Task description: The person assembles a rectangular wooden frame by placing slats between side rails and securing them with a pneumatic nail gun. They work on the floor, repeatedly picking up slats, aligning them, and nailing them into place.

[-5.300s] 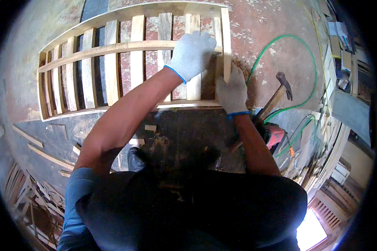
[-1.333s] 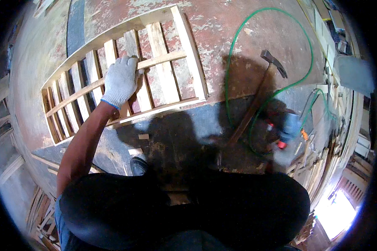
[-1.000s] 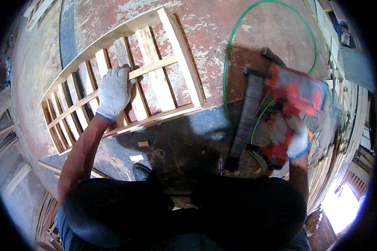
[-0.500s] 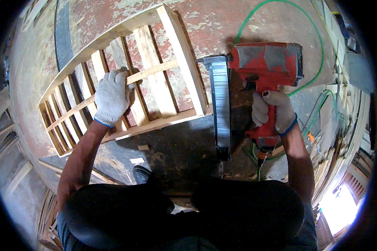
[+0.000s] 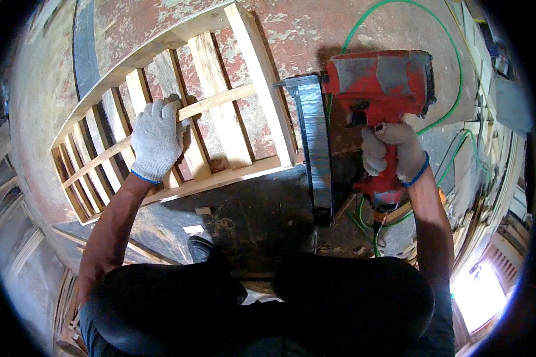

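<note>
A wooden crate frame (image 5: 259,83) with several cross slats (image 5: 211,89) lies on the floor at left and middle. Along its length runs a thin wooden strip (image 5: 220,99). My gloved left hand (image 5: 158,140) is closed over that strip near the middle of the frame, fingers pointing away from me. In my gloved right hand (image 5: 404,152) is the grip of a red pneumatic nail gun (image 5: 378,80). Its long magazine of nails (image 5: 314,143) points toward me, and its nose is at the frame's right end board; whether they touch I cannot tell.
A green air hose (image 5: 460,77) loops behind the nail gun and along the right. Small wood offcuts (image 5: 203,210) lie on the floor near my shoe (image 5: 200,248). Stacked wood strips (image 5: 464,238) stand at right; a bright opening (image 5: 482,300) shows beyond.
The nail gun has tilted slightly, its body shifting a little away from me and its lower end to the right. My left hand stays on the strip; the view shifts slightly.
</note>
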The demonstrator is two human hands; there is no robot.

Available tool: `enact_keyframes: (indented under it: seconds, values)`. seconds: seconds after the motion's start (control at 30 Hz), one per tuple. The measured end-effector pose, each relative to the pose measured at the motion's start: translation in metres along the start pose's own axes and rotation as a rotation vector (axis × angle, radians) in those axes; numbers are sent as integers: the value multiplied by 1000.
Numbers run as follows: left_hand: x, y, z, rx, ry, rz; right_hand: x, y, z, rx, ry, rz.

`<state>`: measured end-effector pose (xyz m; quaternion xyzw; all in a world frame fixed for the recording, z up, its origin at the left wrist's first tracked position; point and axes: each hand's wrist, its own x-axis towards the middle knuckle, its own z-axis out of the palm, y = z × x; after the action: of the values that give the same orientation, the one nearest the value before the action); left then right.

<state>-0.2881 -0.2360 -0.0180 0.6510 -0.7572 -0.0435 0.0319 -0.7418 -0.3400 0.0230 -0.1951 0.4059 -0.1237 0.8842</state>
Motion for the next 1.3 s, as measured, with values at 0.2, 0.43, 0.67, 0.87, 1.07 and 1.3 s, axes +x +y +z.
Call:
enact_keyframes:
  seconds: [0.2,0.43,0.67,0.87,1.07,1.3]
  values:
    - [-1,0,1,27,-24,-19,-1,-13,9,-31,16,-19]
    - [-1,0,3,16,-35,-23,-1,-12,14,42,6,15]
    - [-2,-2,1,22,-46,-32,-3,-6,20,16,1,-40]
    - [-1,0,1,5,-68,-65,-3,-9,19,-4,-46,-59]
    - [-2,-2,2,7,-45,-37,-3,-15,22,-76,-1,-36]
    - [-1,-1,-1,19,-47,-28,6,-24,0,-118,-172,69]
